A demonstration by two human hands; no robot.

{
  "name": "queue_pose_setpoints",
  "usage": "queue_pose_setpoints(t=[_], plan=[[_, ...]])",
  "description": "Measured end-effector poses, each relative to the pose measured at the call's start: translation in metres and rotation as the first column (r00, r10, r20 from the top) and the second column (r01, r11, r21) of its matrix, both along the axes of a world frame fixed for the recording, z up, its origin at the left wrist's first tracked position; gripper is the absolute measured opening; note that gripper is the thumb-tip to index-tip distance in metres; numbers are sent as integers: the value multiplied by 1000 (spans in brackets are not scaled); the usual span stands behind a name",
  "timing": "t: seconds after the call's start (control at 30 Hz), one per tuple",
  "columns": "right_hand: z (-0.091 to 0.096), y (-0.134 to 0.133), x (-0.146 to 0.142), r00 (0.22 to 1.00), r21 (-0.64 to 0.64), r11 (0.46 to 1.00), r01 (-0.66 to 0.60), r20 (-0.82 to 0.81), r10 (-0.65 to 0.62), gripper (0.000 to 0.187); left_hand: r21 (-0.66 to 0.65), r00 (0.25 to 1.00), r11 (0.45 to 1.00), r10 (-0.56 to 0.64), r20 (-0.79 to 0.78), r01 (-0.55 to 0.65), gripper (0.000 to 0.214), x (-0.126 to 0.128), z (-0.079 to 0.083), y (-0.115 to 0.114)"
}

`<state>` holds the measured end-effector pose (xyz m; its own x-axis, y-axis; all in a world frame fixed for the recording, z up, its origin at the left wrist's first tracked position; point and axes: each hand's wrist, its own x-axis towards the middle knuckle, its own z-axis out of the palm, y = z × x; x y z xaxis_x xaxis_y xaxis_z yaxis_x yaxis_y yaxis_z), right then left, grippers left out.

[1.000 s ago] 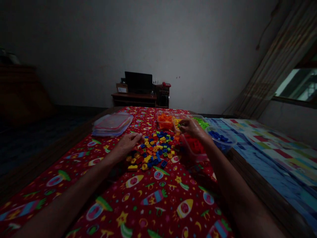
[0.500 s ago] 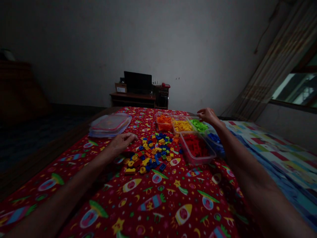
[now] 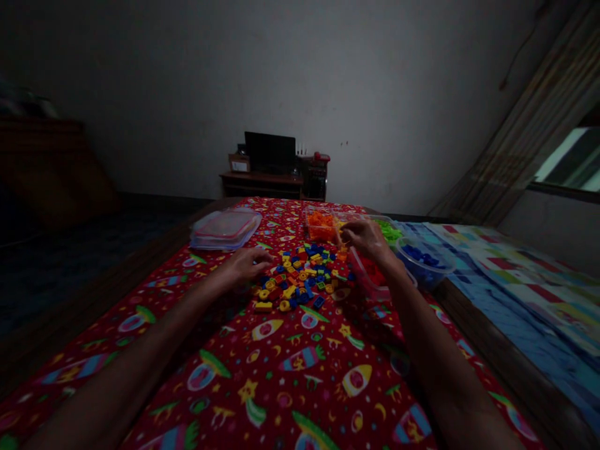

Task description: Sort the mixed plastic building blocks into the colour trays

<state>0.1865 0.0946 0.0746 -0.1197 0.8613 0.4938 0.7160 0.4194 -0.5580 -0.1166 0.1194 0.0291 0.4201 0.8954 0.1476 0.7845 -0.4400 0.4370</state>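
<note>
A heap of small blue, yellow, orange and red bricks [image 3: 300,278] lies on a red rocket-print cloth [image 3: 300,375]. My left hand [image 3: 246,264] rests on the cloth at the heap's left edge, its fingers curled against the bricks. My right hand [image 3: 363,236] hovers at the heap's far right, over the clear tubs, with its fingertips pinched together; what they hold is too small and dark to name. Tubs of orange bricks [image 3: 321,226], green bricks [image 3: 389,231], red bricks [image 3: 375,272] and blue bricks [image 3: 424,259] stand in a group there.
A stack of clear lids [image 3: 225,226] lies at the back left of the cloth. The table's wooden edge [image 3: 497,350] runs along the right, beside a patterned blue mat [image 3: 525,281]. A low cabinet with a dark screen [image 3: 272,164] stands against the far wall.
My right hand has come back from beyond the green tub to the heap's far right edge. My left hand stays at the heap's left side. The view shifted slightly.
</note>
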Motion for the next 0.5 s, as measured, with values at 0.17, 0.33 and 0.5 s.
queue_pose_setpoints(t=[0.17,0.33,0.5], plan=[[-3,-14,-3,988,-83,997,-10,153,22,20,-173,995,982,-83,-52,73,32,-4,-5,2],[-10,-26,-24,888,-214,977,-16,447,113,16,-163,982,983,-106,-153,81,33,0,-9,-4],[-25,-30,-44,755,-312,950,18,627,192,15,-99,972,990,-122,-202,104,30,5,-8,-11]])
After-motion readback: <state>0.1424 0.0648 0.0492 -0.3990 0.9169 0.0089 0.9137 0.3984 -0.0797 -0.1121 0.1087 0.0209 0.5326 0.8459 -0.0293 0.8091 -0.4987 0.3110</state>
